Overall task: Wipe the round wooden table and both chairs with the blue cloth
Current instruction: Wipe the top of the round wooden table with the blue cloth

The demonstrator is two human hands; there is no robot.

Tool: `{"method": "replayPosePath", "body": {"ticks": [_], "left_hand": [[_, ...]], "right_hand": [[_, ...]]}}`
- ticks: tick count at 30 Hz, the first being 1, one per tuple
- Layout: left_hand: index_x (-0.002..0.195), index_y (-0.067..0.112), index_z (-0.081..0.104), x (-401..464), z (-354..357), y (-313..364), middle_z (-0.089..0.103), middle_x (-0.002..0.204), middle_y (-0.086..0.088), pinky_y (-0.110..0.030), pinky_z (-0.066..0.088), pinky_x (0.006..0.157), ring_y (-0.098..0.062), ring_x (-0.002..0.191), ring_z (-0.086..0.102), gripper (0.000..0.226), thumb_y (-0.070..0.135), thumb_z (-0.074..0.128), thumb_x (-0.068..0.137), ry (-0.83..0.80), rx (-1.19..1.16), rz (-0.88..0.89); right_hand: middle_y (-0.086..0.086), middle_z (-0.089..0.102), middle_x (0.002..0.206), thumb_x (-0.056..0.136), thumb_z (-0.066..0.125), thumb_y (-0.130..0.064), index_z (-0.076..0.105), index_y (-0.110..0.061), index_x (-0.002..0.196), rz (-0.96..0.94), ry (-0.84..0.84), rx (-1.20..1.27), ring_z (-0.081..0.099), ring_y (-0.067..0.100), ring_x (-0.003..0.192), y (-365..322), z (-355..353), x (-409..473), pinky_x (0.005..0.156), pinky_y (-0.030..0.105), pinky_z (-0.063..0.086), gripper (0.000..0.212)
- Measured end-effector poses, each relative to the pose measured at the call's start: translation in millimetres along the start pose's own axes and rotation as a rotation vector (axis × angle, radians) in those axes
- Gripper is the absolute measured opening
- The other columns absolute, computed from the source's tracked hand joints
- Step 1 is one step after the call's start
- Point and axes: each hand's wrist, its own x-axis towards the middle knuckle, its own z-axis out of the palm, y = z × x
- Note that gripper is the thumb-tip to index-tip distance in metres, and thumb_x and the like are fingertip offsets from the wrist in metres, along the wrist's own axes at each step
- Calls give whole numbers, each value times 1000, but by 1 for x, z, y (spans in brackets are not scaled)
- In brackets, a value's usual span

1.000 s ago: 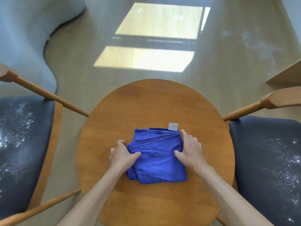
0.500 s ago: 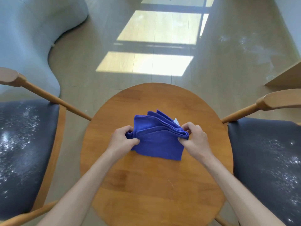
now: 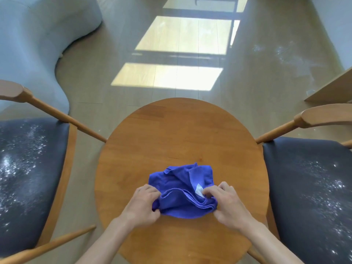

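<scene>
The cloth (image 3: 181, 189) lies bunched on the near half of the desk (image 3: 181, 134), folded over itself in loose layers, a small white tag (image 3: 199, 192) showing near its right edge. The left hand (image 3: 142, 205) pinches the cloth's left end with curled fingers; the right hand (image 3: 227, 203) pinches the stacked edges on the right, beside the tag. Each grip is clamped on fabric, neither hand flat.

The step in hand looks like gathering or refolding the cloth into a pad before wiping. To do it well, the layers should be squared into a compact, flat pad with the tag tucked inside, so one broad clean face meets the wood. Then one hand is enough to press it down and sweep in overlapping passes from the far rim toward the body. The desk top looks nearly clean already; the heavier work is probably the seats, where white specks should be drawn into the cloth, not flicked onto the floor, and the pad turned to a fresh face between chairs.

Count: one cloth, one desk, two hands. Two chairs, the left chair (image 3: 28, 178) and the right chair (image 3: 308, 191), each with a dark seat dusted with white specks and a wooden frame. One pale sofa (image 3: 34, 44) stands at far left.
</scene>
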Motion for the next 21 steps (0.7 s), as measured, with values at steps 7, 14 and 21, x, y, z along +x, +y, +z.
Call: {"method": "replayPosePath", "body": {"ticks": [7,14,21], "left_hand": [[144,22,33,47,-25,42,33,149,7,-28,20,115,-16,141,20,72,-3,44,78,143,74,112],[115,17,54,66,-19,65,49,132,1,-38,-11,117,-19,145,8,36,8,38,85,-112,596,316],[111,22,59,-3,9,51,58,106,3,-26,45,87,-17,99,56,34,29,55,78,-187,342,245]], "right_hand": [[-7,58,90,56,55,13,66,-29,115,-170,24,-120,32,10,82,-8,-3,1,67,26,39,73],[-3,59,93,50,60,20,68,-23,92,-138,94,-101,39,12,83,-6,-5,-9,68,28,34,61],[-1,62,97,57,50,12,68,-18,105,-97,166,-169,57,20,82,2,8,-20,69,30,39,59]]}}
